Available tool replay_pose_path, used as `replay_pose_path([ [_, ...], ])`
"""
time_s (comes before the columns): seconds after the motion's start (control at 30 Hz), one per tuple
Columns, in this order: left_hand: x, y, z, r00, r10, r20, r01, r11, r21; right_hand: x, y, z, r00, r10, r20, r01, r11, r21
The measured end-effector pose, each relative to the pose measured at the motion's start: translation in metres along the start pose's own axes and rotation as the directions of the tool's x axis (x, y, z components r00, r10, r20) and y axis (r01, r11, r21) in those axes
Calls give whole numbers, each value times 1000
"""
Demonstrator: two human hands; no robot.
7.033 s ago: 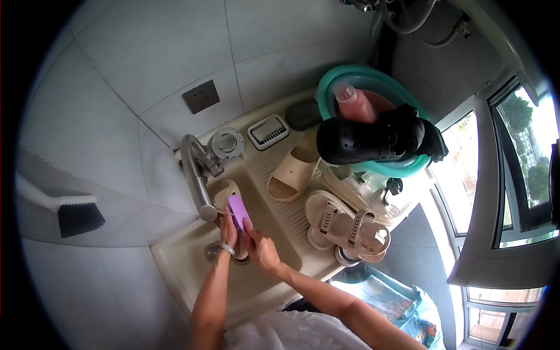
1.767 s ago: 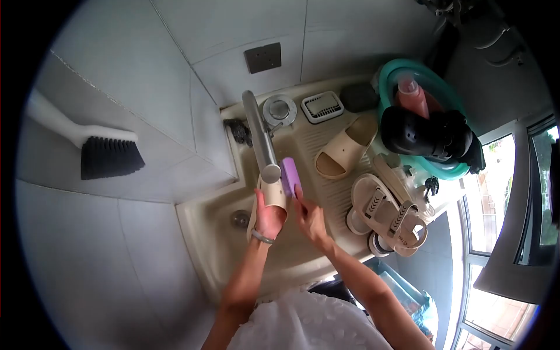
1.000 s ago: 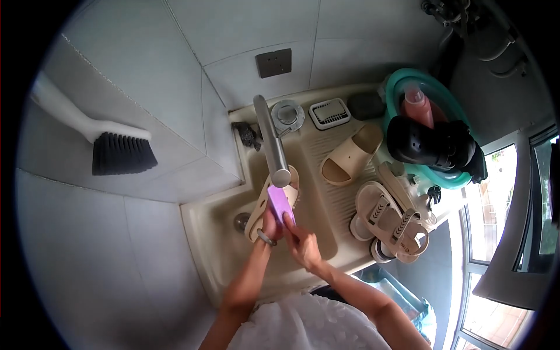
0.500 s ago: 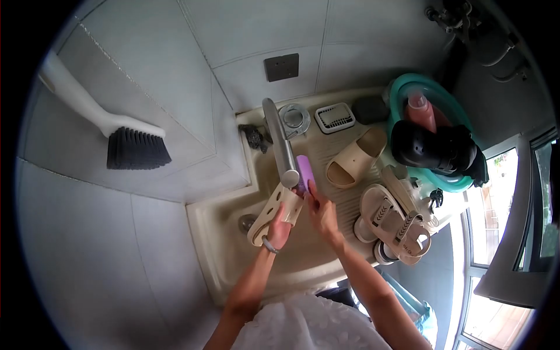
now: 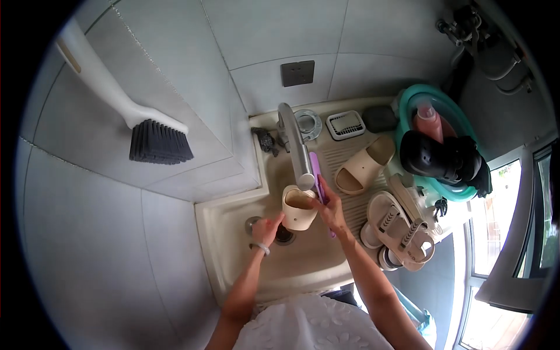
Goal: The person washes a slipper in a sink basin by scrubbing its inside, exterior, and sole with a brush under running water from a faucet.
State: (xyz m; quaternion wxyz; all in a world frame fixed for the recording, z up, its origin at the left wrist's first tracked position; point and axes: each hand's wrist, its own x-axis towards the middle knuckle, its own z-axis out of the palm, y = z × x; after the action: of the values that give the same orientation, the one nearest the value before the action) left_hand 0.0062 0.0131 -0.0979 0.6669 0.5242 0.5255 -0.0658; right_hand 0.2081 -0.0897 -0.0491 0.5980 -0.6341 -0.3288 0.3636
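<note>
A beige slipper (image 5: pixel 300 221) is held upright over the sink (image 5: pixel 233 269), under the grey faucet (image 5: pixel 297 146), with its opening facing up. My left hand (image 5: pixel 266 230), a grey band on its wrist, is closed at the slipper's lower left edge; its fingertips are partly hidden. On the other side, my right hand (image 5: pixel 331 211) grips a slim purple brush (image 5: pixel 315 165), seen edge-on, and its fingers also reach the slipper's right rim. A second beige slipper (image 5: pixel 364 165) lies on the ribbed drainboard to the right.
Beige sandals (image 5: pixel 388 219) stand right of the sink. Behind them, a teal basin (image 5: pixel 419 93) holds a pink bottle (image 5: pixel 429 123) and black footwear (image 5: pixel 431 156). A soap dish (image 5: pixel 345 125) sits at the back. A white brush with dark bristles (image 5: pixel 160 143) is at the left wall.
The slipper has been turned from lying slanted to upright, and my right hand has come onto its rim with the purple brush. The view has shifted, so the surroundings appear slightly lower and farther right.
</note>
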Motion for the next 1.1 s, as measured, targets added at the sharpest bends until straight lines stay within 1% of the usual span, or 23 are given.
replay_pose_path([
  [0.07, -25, 27, 11, 961, 84, -265, 13, 939, 344, 4, 5, -2, 1000, 8, 18, -8, 1000, -1],
  [0.1, -20, 30, 17, 737, 563, -373, -408, 812, 418, 7, 4, -2, 997, -6, 74, 7, 1000, -10],
  [0.2, 9, 41, 19, 260, 887, -382, -816, 413, 404, 11, 4, 1, 989, -40, 142, 47, 998, -50],
  [0.27, 17, 44, 11, 708, 701, -90, -604, 666, 437, 7, 0, 4, 987, -58, 152, 71, 994, -82],
  [0.3, 8, 51, 15, 641, 764, -78, -618, 573, 539, 0, -13, 7, 997, -57, 57, 71, 954, -290],
  [0.33, 5, 55, 21, 639, 766, -76, -620, 571, 538, -7, -20, 9, 996, -75, -38, 48, 874, -483],
  [0.37, 2, 57, 28, 583, 802, -131, -668, 565, 484, -18, -14, 13, 976, -192, -107, 118, 868, -482],
  [0.4, 0, 57, 35, 528, 828, -190, -713, 553, 430, -29, -15, 16, 976, -191, -109, 116, 868, -482],
  [0.43, -1, 56, 39, 551, 816, -175, -689, 563, 456, -40, -20, 18, 971, -178, -160, 68, 845, -530],
  [0.47, -1, 55, 42, 553, 815, -175, -689, 565, 454, -46, -21, 18, 964, -186, -189, 60, 847, -528],
  [0.53, -13, 59, 51, 478, 851, -218, -597, 497, 630, -57, -28, 18, 948, -201, -246, 45, 852, -522],
  [0.57, -18, 64, 55, 533, 795, -288, -532, 580, 617, -64, -35, 16, 957, -168, -238, 18, 849, -528],
  [0.6, -14, 64, 54, 447, 841, -306, -571, 531, 626, -67, -42, 14, 963, -136, -231, -9, 845, -534],
  [0.67, -11, 62, 55, 503, 810, -303, -524, 564, 638, -80, -39, 22, 991, -78, -107, 17, 878, -479],
  [0.7, -15, 64, 56, 526, 804, -278, -536, 567, 626, -85, -35, 34, 987, -134, -90, 69, 852, -519],
  [0.73, -19, 65, 59, 549, 797, -253, -546, 571, 613, -77, -32, 35, 991, -100, -91, 43, 872, -488],
  [0.77, -10, 54, 64, 458, 848, -267, -500, 494, 711, -69, -29, 36, 994, -65, -92, 16, 890, -456],
  [0.8, -5, 53, 64, 459, 848, -265, -501, 494, 711, -61, -27, 37, 995, -31, -92, -12, 905, -425],
  [0.87, 0, 51, 61, 519, 762, -387, -517, 640, 568, -45, -24, 42, 996, 31, -78, -62, 902, -428],
  [0.9, 3, 51, 55, 500, 779, -378, -469, 611, 638, -38, -16, 47, 995, 35, -89, -69, 905, -419],
  [1.0, 0, 53, 49, 488, 767, -417, -461, 632, 623, -19, -2, 54, 989, 72, -130, -123, 886, -446],
  [1.03, -9, 50, 50, 488, 774, -403, -468, 622, 628, -11, -2, 47, 983, 91, -161, -138, 939, -314],
  [1.1, -23, 48, 57, 498, 785, -368, -484, 604, 633, 2, 20, 34, 975, 136, -175, -194, 906, -377],
])
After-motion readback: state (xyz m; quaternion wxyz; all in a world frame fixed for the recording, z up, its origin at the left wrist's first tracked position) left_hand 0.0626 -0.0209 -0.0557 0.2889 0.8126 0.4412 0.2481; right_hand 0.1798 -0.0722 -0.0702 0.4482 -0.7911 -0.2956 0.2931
